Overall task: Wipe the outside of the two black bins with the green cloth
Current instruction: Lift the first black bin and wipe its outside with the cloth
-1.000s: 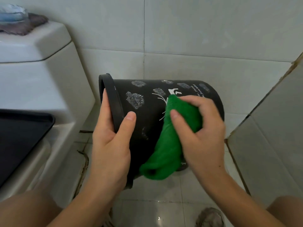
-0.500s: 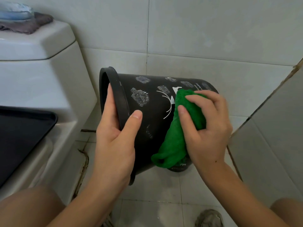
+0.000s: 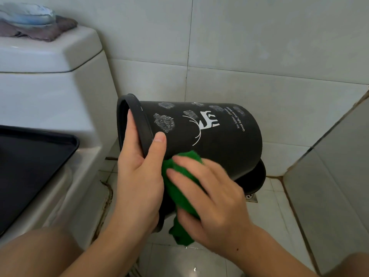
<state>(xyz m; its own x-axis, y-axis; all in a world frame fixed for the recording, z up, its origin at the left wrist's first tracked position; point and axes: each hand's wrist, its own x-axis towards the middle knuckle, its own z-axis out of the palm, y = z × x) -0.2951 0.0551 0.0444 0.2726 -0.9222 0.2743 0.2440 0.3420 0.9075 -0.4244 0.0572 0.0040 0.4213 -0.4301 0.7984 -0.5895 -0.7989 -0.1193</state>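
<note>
A black bin (image 3: pixel 215 140) with a white deer print and grey smudges is tipped on its side in the air, its mouth facing left. My left hand (image 3: pixel 137 180) grips its rim, thumb on the outer wall and fingers inside. My right hand (image 3: pixel 211 202) presses the green cloth (image 3: pixel 179 188) against the bin's near lower side. Behind and under it, part of a second black bin (image 3: pixel 257 180) shows on the floor; most of it is hidden.
A white toilet with its tank (image 3: pixel 50 80) stands at the left, cloths (image 3: pixel 30 23) lying on the tank lid and a black tray (image 3: pixel 30 166) on the seat. A floor drain (image 3: pixel 250 196) sits by the tiled wall; a tiled partition (image 3: pixel 329 176) rises at right.
My right hand has slid the green cloth from the bin's upper middle, over the deer print, down to the lower near side. The print is now uncovered. My left hand keeps its grip.
</note>
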